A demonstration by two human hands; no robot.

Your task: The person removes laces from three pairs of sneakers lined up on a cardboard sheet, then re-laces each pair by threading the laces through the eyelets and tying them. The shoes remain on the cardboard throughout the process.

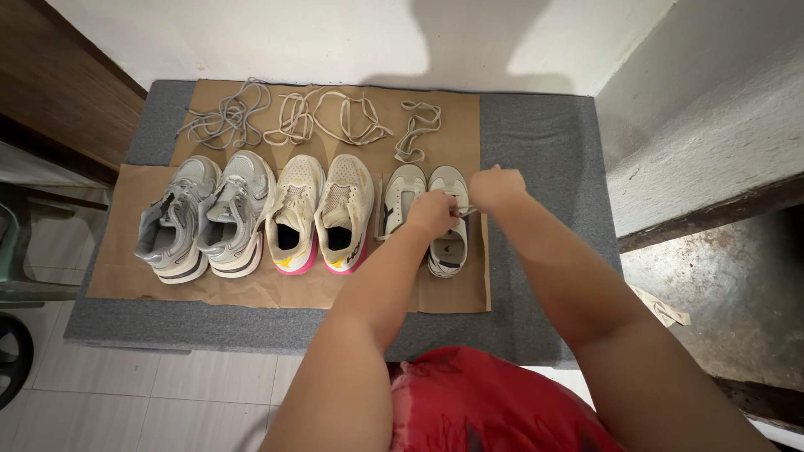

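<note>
The white shoe (450, 224) stands at the right end of the row on the brown paper (456, 109), its twin (402, 197) touching it on the left. Both hands meet over its far end: the left hand (431, 213) is curled closed at the tongue, the right hand (496, 188) is pinched shut just right of it, apparently on a lace end, though the lace itself is too small to make out for sure. The shoe looks light, with a soft upper and a stiffer sole, so it should be steadied by the sole or heel while the limp, thin lace is taken near its tip. Counted: six shoes in three pairs, namely two grey (205, 213) at left, two cream with pink soles (325, 213) in the middle, and two white at right. Loose laces lie on the far side in three bundles: grey (224, 117), cream (331, 117) and a small one (416, 125). All sit on a grey mat (536, 142).
</note>
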